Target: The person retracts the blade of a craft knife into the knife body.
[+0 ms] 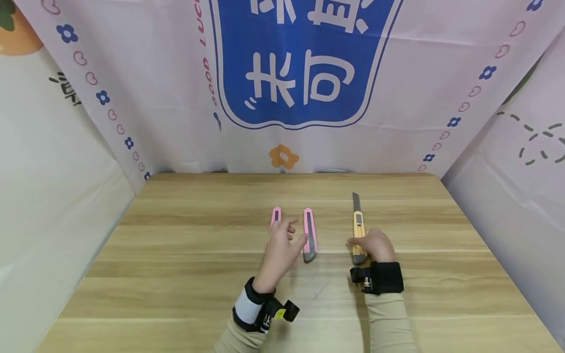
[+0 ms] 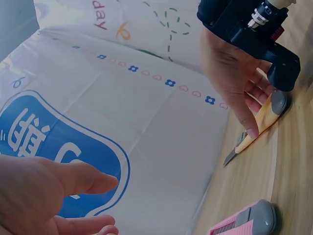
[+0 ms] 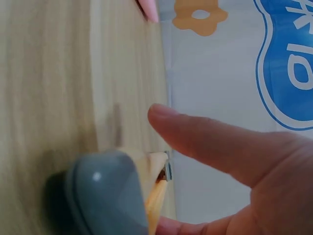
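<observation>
A yellow utility knife (image 1: 359, 230) with its blade extended and a grey end cap lies at the right of the wooden table. My right hand (image 1: 378, 243) is over its lower handle, the straight thumb crossing it and the other fingers on its right side. In the right wrist view, a gap shows between thumb and handle. To the left lie two pink utility knives. My left hand (image 1: 281, 247) hovers over the left pink knife (image 1: 275, 215), hiding its lower part, fingers loosely bent and holding nothing. Its thumb tip overlaps the edge of the right pink knife (image 1: 311, 230).
The wooden table (image 1: 185, 274) meets a white printed cloth (image 1: 176, 122) at its far edge, with more cloth along both sides. Each wrist wears a black strap with a small camera, the left one (image 1: 269, 314) low over the table.
</observation>
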The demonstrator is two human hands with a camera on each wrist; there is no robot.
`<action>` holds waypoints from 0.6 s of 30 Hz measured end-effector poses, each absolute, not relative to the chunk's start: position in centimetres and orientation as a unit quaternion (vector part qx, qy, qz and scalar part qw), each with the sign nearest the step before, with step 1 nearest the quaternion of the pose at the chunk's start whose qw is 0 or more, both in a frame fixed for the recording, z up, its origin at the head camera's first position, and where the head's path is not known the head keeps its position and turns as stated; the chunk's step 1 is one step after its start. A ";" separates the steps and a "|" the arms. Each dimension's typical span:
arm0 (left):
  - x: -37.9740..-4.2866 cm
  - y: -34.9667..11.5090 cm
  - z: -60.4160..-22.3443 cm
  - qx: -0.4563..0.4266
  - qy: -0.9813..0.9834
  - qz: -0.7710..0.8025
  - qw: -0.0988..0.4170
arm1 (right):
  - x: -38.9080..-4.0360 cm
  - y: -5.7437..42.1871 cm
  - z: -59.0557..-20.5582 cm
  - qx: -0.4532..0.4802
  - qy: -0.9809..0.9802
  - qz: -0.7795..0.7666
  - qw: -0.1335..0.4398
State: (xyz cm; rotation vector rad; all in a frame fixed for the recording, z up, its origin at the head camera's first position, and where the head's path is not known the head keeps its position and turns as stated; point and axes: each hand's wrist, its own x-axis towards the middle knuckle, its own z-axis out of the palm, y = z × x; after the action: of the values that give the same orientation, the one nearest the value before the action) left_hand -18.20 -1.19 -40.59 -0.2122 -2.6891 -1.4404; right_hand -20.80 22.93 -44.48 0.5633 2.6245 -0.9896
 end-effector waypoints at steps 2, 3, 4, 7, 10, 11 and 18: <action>-18.3 -1.4 -40.6 -0.067 -0.876 -0.475 0.041 | -20.9 22.8 -44.6 0.198 0.909 -0.339 0.141; -18.4 -1.5 -40.6 -0.066 -0.875 -0.478 0.042 | -20.9 22.6 -44.5 0.202 0.910 -0.334 0.141; -18.5 -1.5 -40.6 -0.065 -0.874 -0.480 0.043 | -20.9 22.5 -44.6 0.204 0.911 -0.330 0.140; -18.6 -1.8 -40.5 -0.063 -0.872 -0.484 0.051 | -20.9 22.3 -44.7 0.211 0.916 -0.315 0.134; -18.6 -2.0 -40.5 -0.063 -0.871 -0.484 0.055 | -20.8 22.2 -44.7 0.211 0.919 -0.306 0.129; -18.6 -2.0 -40.5 -0.063 -0.871 -0.484 0.055 | -20.8 22.3 -44.7 0.211 0.919 -0.306 0.127; -18.7 -2.4 -40.3 -0.058 -0.867 -0.492 0.046 | -20.7 22.4 -44.7 0.213 0.913 -0.327 0.119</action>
State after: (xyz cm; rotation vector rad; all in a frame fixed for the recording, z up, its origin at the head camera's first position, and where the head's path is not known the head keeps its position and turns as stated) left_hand -18.67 -2.37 -40.32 -0.1763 -2.6470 -1.5021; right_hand -20.71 22.38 -44.71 0.6215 2.6701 -0.9561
